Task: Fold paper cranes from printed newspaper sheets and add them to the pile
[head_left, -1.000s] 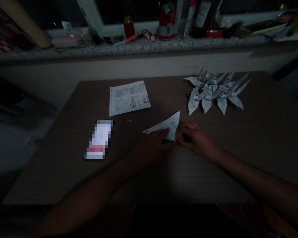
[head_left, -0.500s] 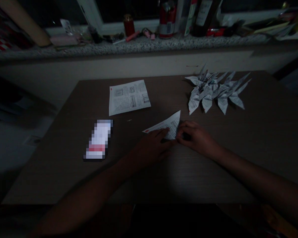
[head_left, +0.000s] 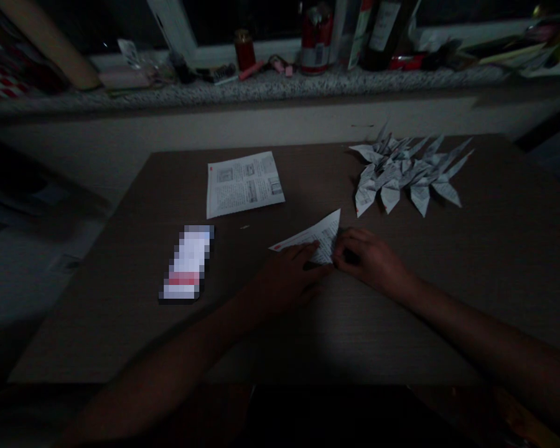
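Note:
A printed sheet of paper folded into a triangle (head_left: 325, 239) lies on the table in front of me, one point to the left and one pointing away. My left hand (head_left: 292, 270) rests on its near side with fingers stretched out flat over the print. At the paper's right corner, the fingers of my right hand (head_left: 361, 254) are curled and pinched together on the edge. Several folded paper cranes (head_left: 392, 177) made of similar printed paper stand bunched at the back right. An unfolded printed sheet (head_left: 245, 185) lies flat beyond my left hand.
A phone with a lit, blurred screen (head_left: 186, 264) lies left of my left hand on the wooden table (head_left: 121, 249). Behind the table, a granite sill (head_left: 261, 86) carries a red can (head_left: 315, 40), a small jar (head_left: 244, 51), a dark bottle (head_left: 381, 34) and clutter.
Both hands and the folded paper hold nearly the same place. The whole view has shifted very slightly.

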`<action>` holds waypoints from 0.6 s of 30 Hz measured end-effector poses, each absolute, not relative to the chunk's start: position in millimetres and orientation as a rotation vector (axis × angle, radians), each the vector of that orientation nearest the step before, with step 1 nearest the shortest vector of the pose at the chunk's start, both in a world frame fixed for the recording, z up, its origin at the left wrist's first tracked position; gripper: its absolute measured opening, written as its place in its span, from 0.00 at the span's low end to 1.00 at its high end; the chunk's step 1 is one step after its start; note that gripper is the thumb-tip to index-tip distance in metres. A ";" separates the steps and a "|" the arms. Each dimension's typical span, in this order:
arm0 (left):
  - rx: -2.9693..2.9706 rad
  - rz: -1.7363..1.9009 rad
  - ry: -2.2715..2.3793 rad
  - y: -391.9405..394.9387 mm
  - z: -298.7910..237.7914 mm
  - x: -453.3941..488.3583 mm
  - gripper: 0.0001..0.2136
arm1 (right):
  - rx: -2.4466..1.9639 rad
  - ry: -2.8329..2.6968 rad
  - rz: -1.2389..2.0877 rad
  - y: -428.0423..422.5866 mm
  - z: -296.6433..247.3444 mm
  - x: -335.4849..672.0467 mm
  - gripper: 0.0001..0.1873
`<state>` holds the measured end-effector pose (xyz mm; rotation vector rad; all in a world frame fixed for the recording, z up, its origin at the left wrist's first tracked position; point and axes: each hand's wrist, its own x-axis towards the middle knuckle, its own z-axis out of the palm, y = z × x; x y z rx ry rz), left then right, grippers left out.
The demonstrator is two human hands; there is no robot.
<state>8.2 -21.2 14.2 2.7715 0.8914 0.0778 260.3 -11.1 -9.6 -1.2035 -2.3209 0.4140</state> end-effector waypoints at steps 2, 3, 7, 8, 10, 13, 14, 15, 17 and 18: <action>2.780 0.064 0.892 -21.3 14.4 8.5 0.22 | -1.222 -2.314 0.376 -10.0 -10.5 259.3 0.03; 2.784 0.062 0.895 -21.4 14.3 8.7 0.22 | -1.236 -2.304 0.363 -8.8 -10.8 258.9 0.03; 2.790 0.082 0.907 -21.8 11.8 8.8 0.22 | -1.301 -2.240 0.363 0.8 -11.6 258.2 0.03; 2.788 0.091 0.907 -21.9 10.8 8.7 0.22 | -1.316 -2.227 0.366 4.1 -11.6 258.4 0.04; 2.787 0.111 0.911 -22.2 8.9 8.5 0.22 | -1.343 -2.209 0.347 11.5 -11.5 259.4 0.03; 2.781 0.123 0.909 -22.4 6.9 8.1 0.22 | -1.369 -2.182 0.276 23.8 -11.4 262.0 0.04; 2.779 0.125 0.908 -22.4 6.4 7.8 0.22 | -1.371 -2.180 0.258 28.0 -11.7 263.1 0.04; 2.780 0.130 0.905 -22.4 5.9 7.5 0.21 | -1.373 -2.176 0.238 32.2 -12.1 264.3 0.04; 2.786 0.153 0.899 -22.4 4.9 6.7 0.21 | -1.390 -2.164 0.188 40.3 -13.5 266.6 0.05; 2.789 0.167 0.895 -22.3 4.5 6.3 0.21 | -1.402 -2.155 0.164 44.2 -14.3 267.7 0.05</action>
